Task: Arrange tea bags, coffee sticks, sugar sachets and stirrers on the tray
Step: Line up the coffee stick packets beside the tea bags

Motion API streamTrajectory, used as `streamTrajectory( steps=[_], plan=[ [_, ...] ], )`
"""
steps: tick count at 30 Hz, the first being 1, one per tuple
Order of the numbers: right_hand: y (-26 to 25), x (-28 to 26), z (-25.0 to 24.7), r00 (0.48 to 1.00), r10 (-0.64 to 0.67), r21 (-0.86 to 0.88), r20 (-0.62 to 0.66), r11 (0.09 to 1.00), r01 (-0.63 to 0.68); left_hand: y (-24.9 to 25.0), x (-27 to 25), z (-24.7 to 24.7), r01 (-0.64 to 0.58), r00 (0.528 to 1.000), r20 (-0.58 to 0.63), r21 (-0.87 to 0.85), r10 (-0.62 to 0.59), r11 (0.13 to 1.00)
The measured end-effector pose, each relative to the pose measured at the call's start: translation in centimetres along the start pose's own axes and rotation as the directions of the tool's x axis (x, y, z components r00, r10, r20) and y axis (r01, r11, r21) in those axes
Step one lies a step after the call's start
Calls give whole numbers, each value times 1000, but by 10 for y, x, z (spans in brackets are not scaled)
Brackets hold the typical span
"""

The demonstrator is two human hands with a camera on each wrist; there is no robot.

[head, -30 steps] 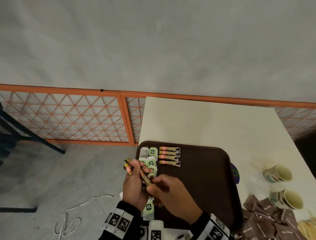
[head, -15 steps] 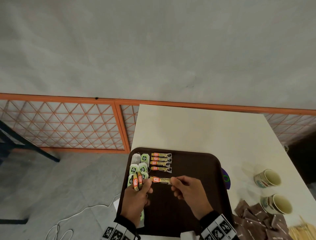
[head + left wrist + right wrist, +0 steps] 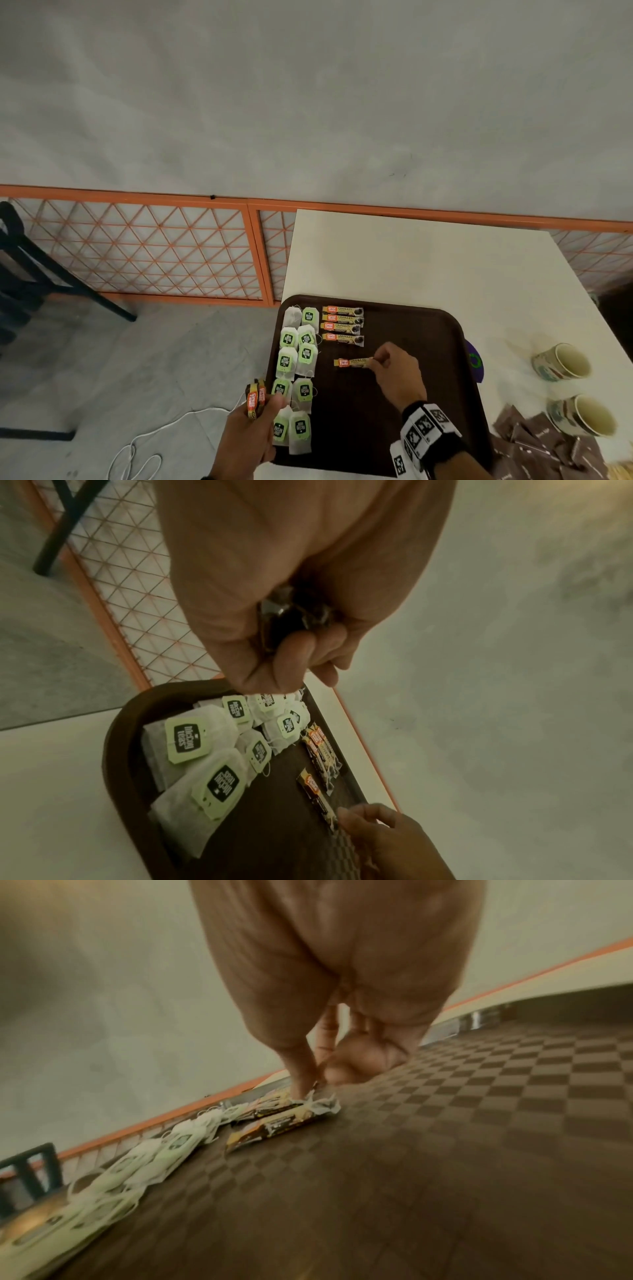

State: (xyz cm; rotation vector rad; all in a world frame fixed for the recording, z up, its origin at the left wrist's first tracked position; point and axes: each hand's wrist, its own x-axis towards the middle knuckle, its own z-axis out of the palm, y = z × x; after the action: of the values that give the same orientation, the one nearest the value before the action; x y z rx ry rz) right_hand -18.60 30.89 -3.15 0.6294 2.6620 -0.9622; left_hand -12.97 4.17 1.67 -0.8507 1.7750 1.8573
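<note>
A brown tray (image 3: 445, 342) lies on the white table (image 3: 411, 260). Several green-tagged tea bags (image 3: 298, 363) fill two columns along its left side. Several coffee sticks (image 3: 342, 325) lie in a row beside the top tea bags. My right hand (image 3: 375, 361) pinches the right end of one more coffee stick (image 3: 352, 362) just below that row, at or just above the tray floor. My left hand (image 3: 263, 407) grips a small bundle of coffee sticks (image 3: 255, 399) upright at the tray's left edge. From the left wrist I see the tea bags (image 3: 205, 750) and the pinched stick (image 3: 315, 796).
Two paper cups (image 3: 561, 363) (image 3: 582, 418) stand right of the tray. Brown sachets (image 3: 548, 448) and wooden stirrers (image 3: 621, 471) are piled at the bottom right. A purple object (image 3: 474, 363) pokes out from under the tray's right rim. An orange mesh fence (image 3: 137, 246) and a white cable (image 3: 154, 435) are on the left.
My right hand pulled one coffee stick out of the left hand's bundle and carried it right, to just below the row. My left hand drew back to the tray's left edge.
</note>
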Motion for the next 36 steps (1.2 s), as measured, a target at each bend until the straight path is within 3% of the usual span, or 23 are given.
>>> streamTrajectory(
  steps=[2,4,14,19,23,26,28,31,36],
  plan=[
    [-5,-2,7,983,-146,-84,109,984,156,1,2,-2,3,1000,24,-11,-3,1000],
    [-10,1,16,965,-200,-124,167,967,222,4,4,-5,-10,999,52,-14,11,1000],
    [-44,17,43,979,-201,-65,37,977,203,26,3,-23,13,992,125,-169,9,986],
    [-53,0,30,971,-239,-56,-1,969,239,39,6,-21,35,972,234,-280,32,959],
    [-81,-50,2,927,-368,158,66,922,354,48,7,-4,45,958,279,-362,63,931],
    [-104,-89,-17,856,-475,386,205,843,376,46,6,19,-11,966,245,-275,81,961],
    [-107,-102,-18,830,-506,450,236,814,369,44,4,36,-20,958,274,-235,86,972],
    [-96,-104,-21,879,-436,515,195,808,286,45,-5,55,25,952,303,-225,45,974],
    [-70,-106,-32,889,-402,546,218,806,230,43,-18,83,73,959,284,-233,-4,970]
  ],
)
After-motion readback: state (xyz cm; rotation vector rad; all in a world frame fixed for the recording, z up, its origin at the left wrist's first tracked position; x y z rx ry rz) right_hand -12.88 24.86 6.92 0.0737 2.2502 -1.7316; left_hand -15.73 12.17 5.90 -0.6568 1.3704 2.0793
